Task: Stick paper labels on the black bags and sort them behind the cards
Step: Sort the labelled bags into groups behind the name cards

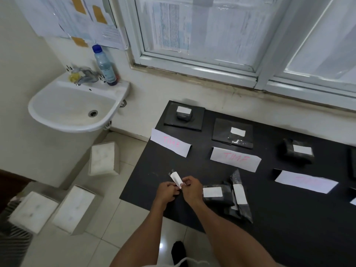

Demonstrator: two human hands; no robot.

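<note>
Peeling the label looks like the step here: both the left hand and right hand pinch it by the fingertips at about 7 o'clock on the black table, so probably best to keep the sticky side off the fingers and lay it flat on a bag from the pile at 3 o'clock of the hands. Three labelled bags already sit behind the cards toward 12. Room-wise, there's a sink at 10 o'clock, a window up top and tiled floor.
</note>
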